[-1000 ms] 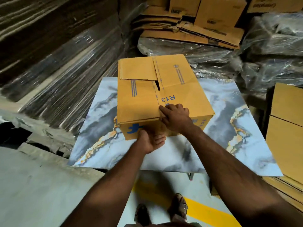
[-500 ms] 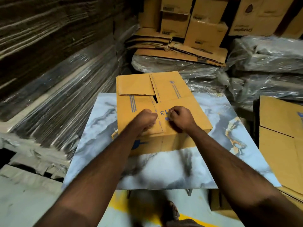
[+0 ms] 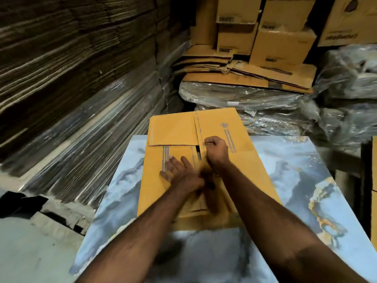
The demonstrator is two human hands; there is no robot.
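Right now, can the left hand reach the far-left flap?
Probably yes. Left hand presses flat on the near-left flap; the far-left flap lies bare just beyond it, and the right hand is curled off to the right.

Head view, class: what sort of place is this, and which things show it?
Probably a packaging warehouse: plastic-wrapped stacks of flattened brown cardboard, piled yellow-brown cartons, and a yellow cardboard box on a blue marble-patterned table.
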